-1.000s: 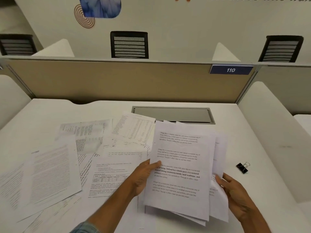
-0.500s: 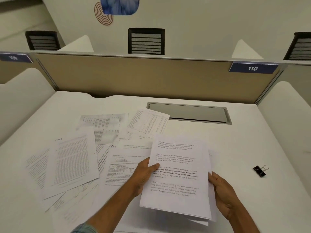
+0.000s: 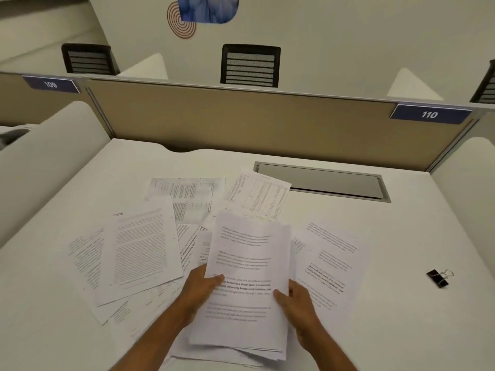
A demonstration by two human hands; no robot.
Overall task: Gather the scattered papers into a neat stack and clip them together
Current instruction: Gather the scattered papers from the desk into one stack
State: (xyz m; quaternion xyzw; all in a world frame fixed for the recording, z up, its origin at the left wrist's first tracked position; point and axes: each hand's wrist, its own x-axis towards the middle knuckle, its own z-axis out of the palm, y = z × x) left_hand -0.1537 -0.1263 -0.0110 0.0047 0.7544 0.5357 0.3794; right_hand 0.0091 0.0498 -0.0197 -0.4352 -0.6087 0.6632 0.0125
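Fingers [image 3: 219,278] round stack [image 3: 249,253] amid sheets [image 3: 142,250]

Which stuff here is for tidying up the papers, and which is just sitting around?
For the job:
paper stack, held by the left hand and right hand
loose sheets on the desk
black binder clip

Just lying about:
cable hatch
black chairs
110 sign
tan divider
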